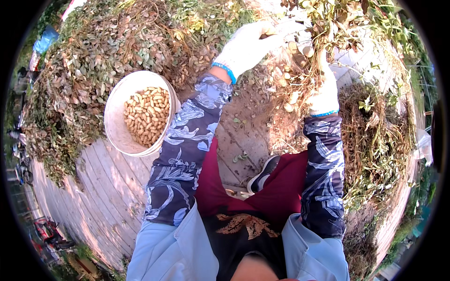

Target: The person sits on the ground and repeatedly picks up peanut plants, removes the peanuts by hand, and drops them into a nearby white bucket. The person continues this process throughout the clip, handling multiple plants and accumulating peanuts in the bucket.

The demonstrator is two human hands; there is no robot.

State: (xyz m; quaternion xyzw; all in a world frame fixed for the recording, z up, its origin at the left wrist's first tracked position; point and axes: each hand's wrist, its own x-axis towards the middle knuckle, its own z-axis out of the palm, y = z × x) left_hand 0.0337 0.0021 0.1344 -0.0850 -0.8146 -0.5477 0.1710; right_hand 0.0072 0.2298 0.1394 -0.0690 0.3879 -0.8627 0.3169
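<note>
Both hands wear white knit gloves with blue cuffs, over dark flowered sleeves. At the upper right my right hand (325,89) grips a peanut plant (332,28) by its stems, its leaves pointing away from me and its roots towards me. Unpicked peanut pods (290,98) hang on the roots, to the left of that hand. My left hand (249,45) reaches in from the left beside the roots; glare hides whether its fingertips hold a pod. A white plastic bucket (114,112), partly filled with peanuts in their shells (149,112), stands left of my left forearm.
A large heap of peanut plants (88,59) spreads along the left and top. More pulled plants (376,140) lie on the right. Soil and loose leaves cover part of the paved ground (105,172) between my legs. A red vehicle (47,230) is at the lower left edge.
</note>
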